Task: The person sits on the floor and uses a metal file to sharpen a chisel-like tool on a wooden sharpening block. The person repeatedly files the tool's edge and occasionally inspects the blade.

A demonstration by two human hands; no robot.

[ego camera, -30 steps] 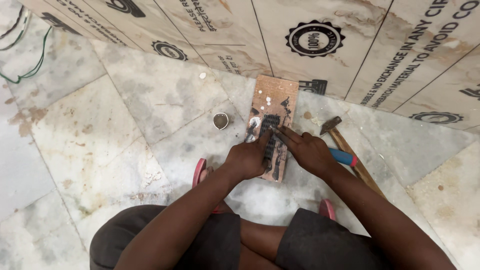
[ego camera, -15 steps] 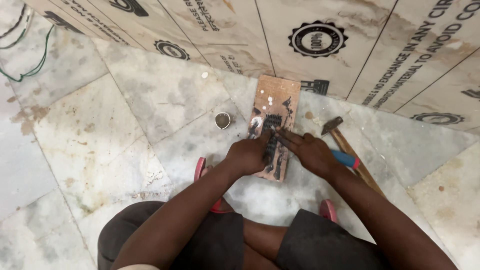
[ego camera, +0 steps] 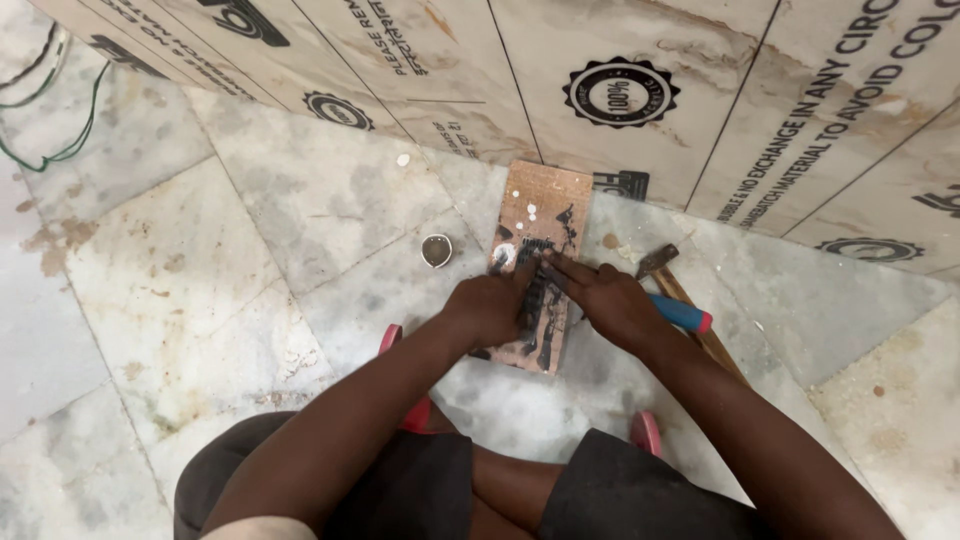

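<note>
Both arms reach forward; left hand (ego camera: 492,308) and right hand (ego camera: 607,302) press curled fingers on a dark part atop the brown board (ego camera: 541,214).

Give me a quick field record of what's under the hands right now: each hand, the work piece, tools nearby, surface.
left hand: pressed on the wooden board, fingers bent
right hand: fingertips on the board's dark patch
wooden board: flat on the floor, smeared black, white spots
small round cap: left of the board, apart from it
hammer: right of the board
blue-handled tool: partly under the right hand
floor: marble tiles
</note>
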